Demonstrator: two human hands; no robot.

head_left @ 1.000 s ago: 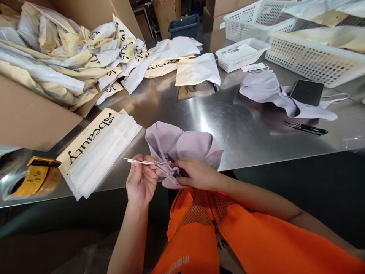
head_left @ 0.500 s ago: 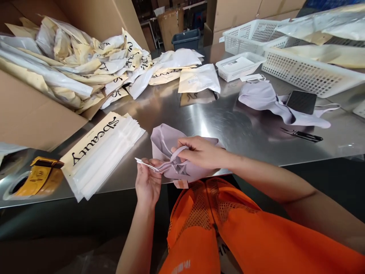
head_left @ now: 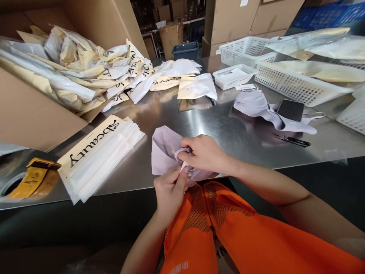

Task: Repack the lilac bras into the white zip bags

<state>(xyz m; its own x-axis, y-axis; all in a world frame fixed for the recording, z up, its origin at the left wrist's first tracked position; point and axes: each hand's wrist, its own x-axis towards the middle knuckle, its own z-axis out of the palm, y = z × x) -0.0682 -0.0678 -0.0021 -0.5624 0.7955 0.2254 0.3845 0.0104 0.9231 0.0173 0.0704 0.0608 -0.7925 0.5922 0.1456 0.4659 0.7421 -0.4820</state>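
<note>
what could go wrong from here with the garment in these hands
The strap looped at the right hand could twist or tangle with the white tag pinched in the left hand. The lilac garment sits by the near edge of the table, so it might slip off if let go. The phone lies on or against another garment, so a tug on that might drag it.

A bright orange fabric vest (head_left: 245, 239) covers the torso — orange see-through mesh panels (head_left: 196, 220) flank its dark front zip (head_left: 211, 224). A small whitish printed marking (head_left: 179, 268) sits on its left panel; dark lettering (head_left: 221, 252) shows between the panels. Forearms (head_left: 268, 179) — bare, like both hands (head_left: 170, 195).
</note>
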